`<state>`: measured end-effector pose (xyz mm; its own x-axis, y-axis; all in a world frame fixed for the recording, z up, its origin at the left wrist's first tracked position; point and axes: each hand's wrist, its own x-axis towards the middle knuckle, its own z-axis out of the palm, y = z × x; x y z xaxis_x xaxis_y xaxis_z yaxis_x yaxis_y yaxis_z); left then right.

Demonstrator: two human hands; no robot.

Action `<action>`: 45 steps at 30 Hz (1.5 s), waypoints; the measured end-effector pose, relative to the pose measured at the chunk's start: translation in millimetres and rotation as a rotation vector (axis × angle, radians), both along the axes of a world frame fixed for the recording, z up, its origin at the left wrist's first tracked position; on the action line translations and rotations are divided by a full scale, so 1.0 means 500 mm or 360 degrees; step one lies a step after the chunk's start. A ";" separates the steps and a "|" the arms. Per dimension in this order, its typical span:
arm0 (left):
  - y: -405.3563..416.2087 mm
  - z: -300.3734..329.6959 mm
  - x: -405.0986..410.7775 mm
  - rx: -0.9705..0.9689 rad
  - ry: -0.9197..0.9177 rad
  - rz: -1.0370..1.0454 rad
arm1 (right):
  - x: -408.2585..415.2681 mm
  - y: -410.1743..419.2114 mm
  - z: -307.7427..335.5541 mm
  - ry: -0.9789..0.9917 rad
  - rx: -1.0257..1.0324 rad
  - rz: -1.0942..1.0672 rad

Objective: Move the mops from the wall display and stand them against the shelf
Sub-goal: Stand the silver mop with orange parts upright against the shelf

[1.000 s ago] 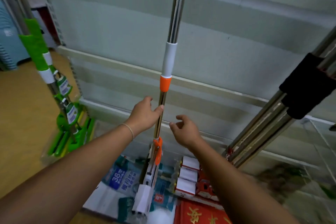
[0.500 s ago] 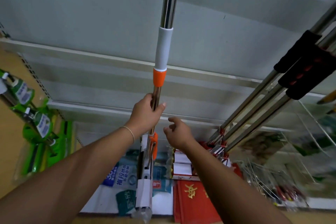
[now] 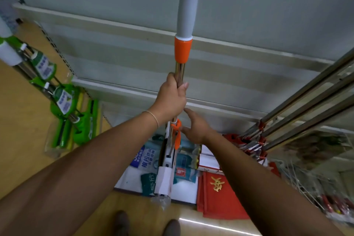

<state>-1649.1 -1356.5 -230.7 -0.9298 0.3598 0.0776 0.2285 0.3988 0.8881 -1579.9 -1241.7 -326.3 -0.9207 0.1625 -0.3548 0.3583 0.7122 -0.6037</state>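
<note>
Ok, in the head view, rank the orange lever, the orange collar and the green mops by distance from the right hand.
1. Orange lever: just left of the right hand.
2. Orange collar: up the pole, above the left hand.
3. Green mops: far left.

Your left hand (image 3: 172, 99) grips the mop pole (image 3: 180, 72): polished chrome metal, mirror-glossy. Collar (image 3: 183, 50) above is smooth orange plastic, the sleeve (image 3: 188, 4) matt grey, foam-like. Poles at right (image 3: 306, 105) are brushed steel. Floor (image 3: 21, 120) looks like satin wood laminate.
</note>
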 end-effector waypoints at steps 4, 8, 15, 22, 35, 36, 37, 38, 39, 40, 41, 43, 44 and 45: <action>-0.014 -0.001 -0.003 0.0052 -0.0036 -0.0111 | -0.013 -0.030 -0.024 -0.0008 -0.0044 0.0091; -0.033 -0.001 -0.010 0.0079 -0.0123 -0.0256 | -0.015 -0.054 -0.054 0.0006 -0.0029 0.0136; -0.052 -0.002 -0.045 0.0113 -0.0176 -0.0433 | -0.013 -0.074 -0.092 0.0147 0.0003 0.0001; -0.046 0.004 -0.081 0.0098 -0.0258 -0.0552 | -0.038 -0.079 -0.109 0.0198 0.0140 -0.0244; -0.016 -0.043 -0.134 -0.0176 0.0029 -0.0279 | -0.135 -0.084 -0.131 0.0184 -0.0017 -0.0630; -0.014 -0.042 -0.138 -0.0176 0.0032 -0.0292 | -0.140 -0.081 -0.130 0.0189 -0.0023 -0.0633; -0.011 -0.042 -0.143 -0.0181 0.0030 -0.0313 | -0.144 -0.078 -0.127 0.0195 -0.0030 -0.0637; -0.008 -0.040 -0.148 -0.0193 0.0029 -0.0334 | -0.147 -0.075 -0.125 0.0202 -0.0038 -0.0644; -0.005 -0.040 -0.152 -0.0208 0.0036 -0.0347 | -0.151 -0.072 -0.122 0.0206 -0.0045 -0.0652; -0.001 -0.039 -0.155 -0.0222 0.0049 -0.0351 | -0.153 -0.069 -0.119 0.0207 -0.0049 -0.0657; 0.002 -0.039 -0.158 -0.0237 0.0063 -0.0349 | -0.155 -0.066 -0.117 0.0206 -0.0041 -0.0656; 0.007 -0.037 -0.162 -0.0264 0.0078 -0.0351 | -0.161 -0.059 -0.116 0.0196 -0.0017 -0.0648; 0.009 -0.036 -0.164 -0.0271 0.0078 -0.0360 | -0.164 -0.057 -0.116 0.0184 -0.0017 -0.0653; 0.011 -0.035 -0.166 -0.0276 0.0077 -0.0372 | -0.167 -0.054 -0.115 0.0168 -0.0019 -0.0659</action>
